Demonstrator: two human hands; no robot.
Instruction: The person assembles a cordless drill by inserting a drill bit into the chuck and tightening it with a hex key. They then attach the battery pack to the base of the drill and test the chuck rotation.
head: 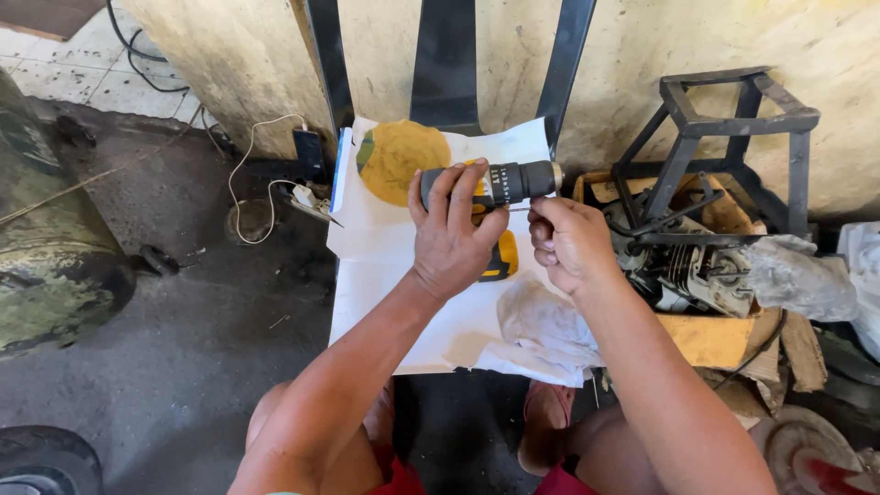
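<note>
My left hand (pixel 451 240) grips a black and yellow cordless drill (pixel 510 181), holding it level with its chuck pointing right. My right hand (pixel 566 240) sits just right of the left one, fingers pinched on a thin metal bit (pixel 519 210) below the chuck. Both hands hover over a white paper sheet (pixel 385 275) spread on a low surface, with a yellow round patch (pixel 400 156) at its far end. A crumpled white cloth (pixel 543 321) lies on the sheet under my right forearm.
A cardboard box (pixel 715 339) with a small engine (pixel 692 266) stands at the right, under a black metal frame (pixel 733 119). A white cable and charger (pixel 302 194) lie on the dirty floor at the left. A pale wall rises behind.
</note>
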